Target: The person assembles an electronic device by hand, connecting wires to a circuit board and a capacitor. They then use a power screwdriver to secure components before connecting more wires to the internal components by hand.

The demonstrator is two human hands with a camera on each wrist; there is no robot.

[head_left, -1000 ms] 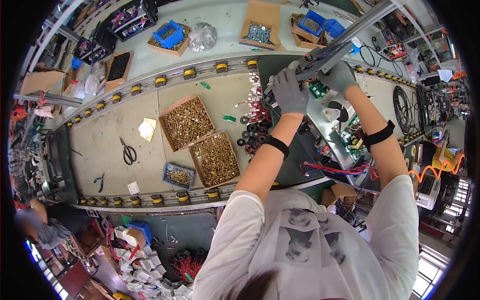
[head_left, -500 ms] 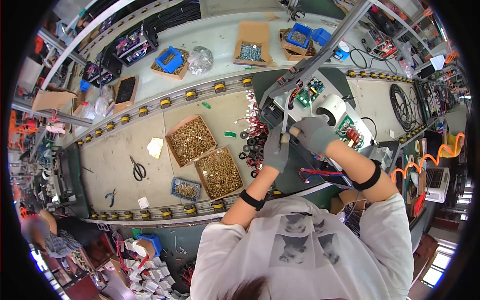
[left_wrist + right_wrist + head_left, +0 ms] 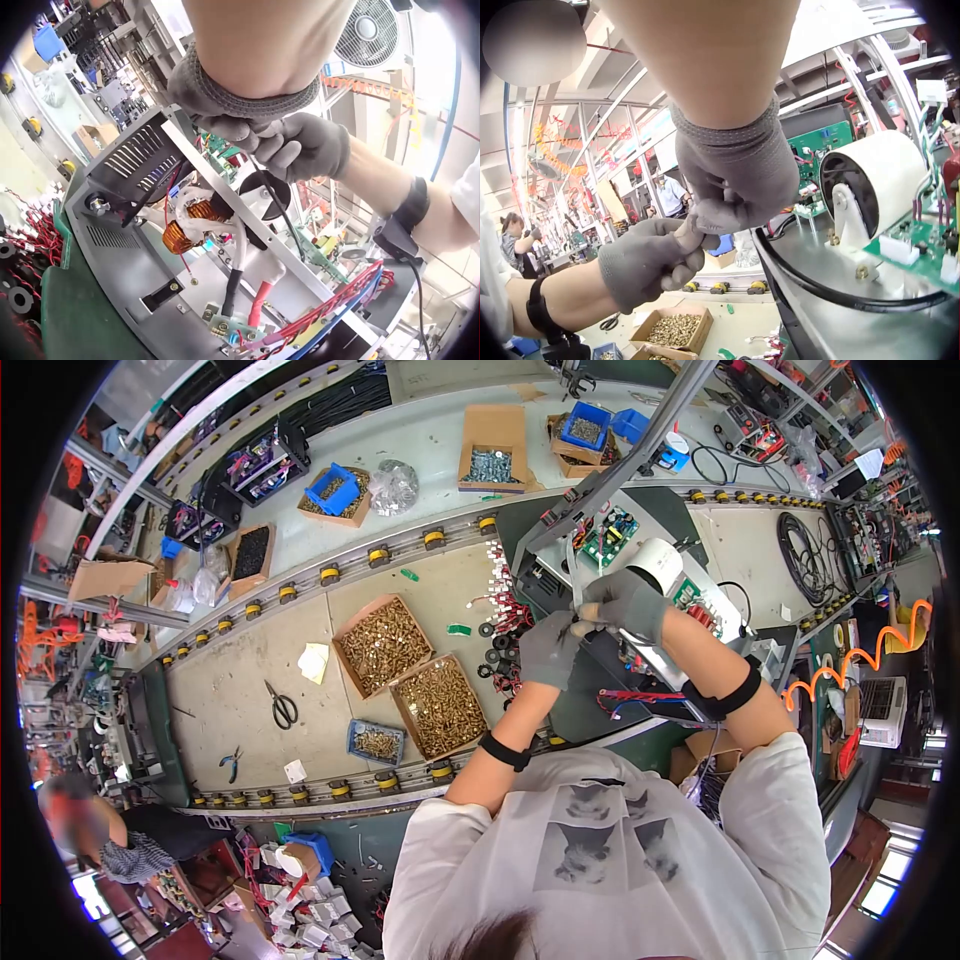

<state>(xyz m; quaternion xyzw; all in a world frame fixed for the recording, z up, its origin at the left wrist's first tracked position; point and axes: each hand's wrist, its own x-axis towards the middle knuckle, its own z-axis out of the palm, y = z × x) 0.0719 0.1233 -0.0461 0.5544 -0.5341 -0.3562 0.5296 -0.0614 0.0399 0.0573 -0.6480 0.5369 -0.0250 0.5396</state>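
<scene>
Both hands wear grey knit gloves and meet fingertip to fingertip over the near side of an opened grey metal casing (image 3: 112,247). The left hand (image 3: 550,650) has its thumb and fingers curled together in a pinch. Against it, the right hand (image 3: 630,603) bends its fingers in, their tips overlapping the left thumb. I cannot tell what small thing the fingertips hold. Inside the casing are a white cylinder (image 3: 885,184), green circuit boards (image 3: 610,538) and copper-wound coils (image 3: 187,229). A black cable (image 3: 817,289) curves across the metal base close below the right hand.
Left of the casing lie black rings and white-plugged wires (image 3: 500,585). Further left are two boxes of brass-coloured fittings (image 3: 440,705), a small blue tray (image 3: 377,742), scissors (image 3: 282,705) and pliers (image 3: 231,763). A slanting metal post (image 3: 640,445) rises behind the casing.
Both hands have left the casing's far upper panel and come back toward the body, where their fingertips now meet. The head view has shifted slightly; the casing stays on the green mat.
</scene>
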